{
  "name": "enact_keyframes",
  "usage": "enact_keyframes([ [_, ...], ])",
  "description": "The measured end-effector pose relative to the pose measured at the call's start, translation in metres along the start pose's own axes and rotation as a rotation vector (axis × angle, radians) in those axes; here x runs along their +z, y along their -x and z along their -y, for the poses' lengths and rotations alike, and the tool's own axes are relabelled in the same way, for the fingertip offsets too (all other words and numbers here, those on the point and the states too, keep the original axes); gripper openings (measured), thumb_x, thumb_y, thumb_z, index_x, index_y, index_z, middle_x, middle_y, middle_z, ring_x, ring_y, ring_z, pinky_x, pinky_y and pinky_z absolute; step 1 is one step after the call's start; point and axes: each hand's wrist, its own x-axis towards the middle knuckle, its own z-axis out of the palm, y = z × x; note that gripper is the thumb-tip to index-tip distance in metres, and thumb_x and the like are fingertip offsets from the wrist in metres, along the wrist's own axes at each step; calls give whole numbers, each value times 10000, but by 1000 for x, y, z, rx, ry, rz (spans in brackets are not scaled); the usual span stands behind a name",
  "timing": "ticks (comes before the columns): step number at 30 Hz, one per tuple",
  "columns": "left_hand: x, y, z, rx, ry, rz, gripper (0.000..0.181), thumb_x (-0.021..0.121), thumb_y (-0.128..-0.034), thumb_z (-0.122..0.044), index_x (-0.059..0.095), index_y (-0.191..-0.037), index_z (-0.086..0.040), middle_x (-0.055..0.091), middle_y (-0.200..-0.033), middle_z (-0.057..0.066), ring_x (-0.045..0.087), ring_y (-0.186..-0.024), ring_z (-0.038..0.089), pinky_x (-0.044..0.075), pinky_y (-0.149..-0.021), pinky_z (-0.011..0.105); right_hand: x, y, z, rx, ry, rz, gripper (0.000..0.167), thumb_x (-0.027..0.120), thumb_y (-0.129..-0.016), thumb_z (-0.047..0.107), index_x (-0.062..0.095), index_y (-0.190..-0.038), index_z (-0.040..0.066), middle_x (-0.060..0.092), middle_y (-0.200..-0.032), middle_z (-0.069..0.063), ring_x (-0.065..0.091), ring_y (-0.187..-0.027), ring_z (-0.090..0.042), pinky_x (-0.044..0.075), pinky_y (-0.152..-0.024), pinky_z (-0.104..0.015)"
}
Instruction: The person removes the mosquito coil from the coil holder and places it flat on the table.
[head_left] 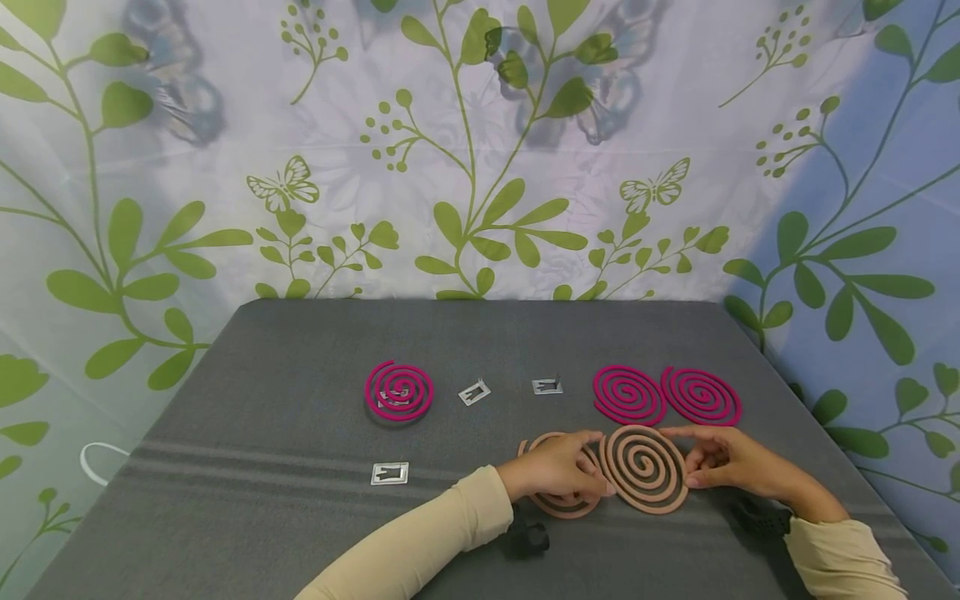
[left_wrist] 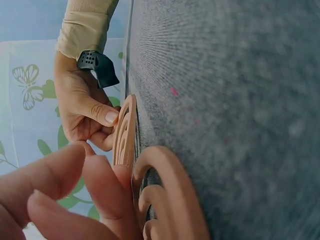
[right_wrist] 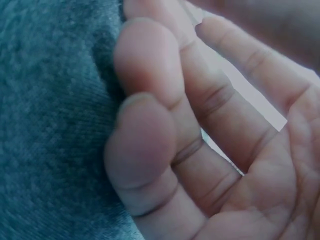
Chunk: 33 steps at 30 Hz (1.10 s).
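Two tan mosquito coils lie side by side near the front right of the table. My right hand (head_left: 738,467) holds the right tan coil (head_left: 643,468) by its right edge, with thumb and index finger on the rim. My left hand (head_left: 558,467) pinches that coil's left edge and covers part of the left tan coil (head_left: 566,506). In the left wrist view, the held coil (left_wrist: 126,130) stands edge-on between the two hands. The right wrist view shows curled fingers (right_wrist: 145,145) close to the grey cloth; the coil is hidden there.
Two pink coils (head_left: 630,395) lie behind the hands. Another pink coil (head_left: 399,392) sits over a metal stand at centre left. Further metal stands (head_left: 390,473) lie about the grey table (head_left: 262,400). A patterned curtain (head_left: 337,125) hangs behind.
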Motion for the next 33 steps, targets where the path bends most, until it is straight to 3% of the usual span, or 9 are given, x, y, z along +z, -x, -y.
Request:
enact_keyframes([
  [6, 3, -2, 2, 18, -3, -19, 736, 777, -1006, -64, 411, -1644, -15, 693, -757, -2, 617, -599, 74, 495, -545, 202, -1, -1, 0, 22, 19, -8, 754, 692, -996, -113, 587, -1506, 433, 770, -963, -68, 737, -798, -160, 607, -674, -323],
  [20, 6, 0, 0, 26, -27, -62, 678, 780, -997, -46, 486, -1608, -30, 690, -738, -15, 612, -572, 64, 521, -527, 194, 1, -3, 1, 19, 28, -41, 743, 686, -992, -128, 634, -1453, 453, 742, -914, -14, 680, -736, -83, 558, -598, -301],
  [27, 6, 4, -5, 95, -91, -81, 525, 764, -994, -19, 618, -1499, -38, 713, -748, -39, 579, -543, 40, 503, -525, 175, 3, -4, 7, 17, 112, -107, 700, 657, -1017, -110, 647, -1416, 465, 718, -864, -14, 538, -594, -142, 450, -492, -347],
  [33, 0, 13, -10, 145, -140, -84, 447, 770, -995, -68, 685, -1433, -42, 770, -901, -57, 649, -623, 61, 469, -556, 182, 7, -9, 12, -30, 167, -172, 682, 667, -1001, -132, 658, -1413, 411, 720, -895, -24, 608, -665, -118, 467, -527, -340],
])
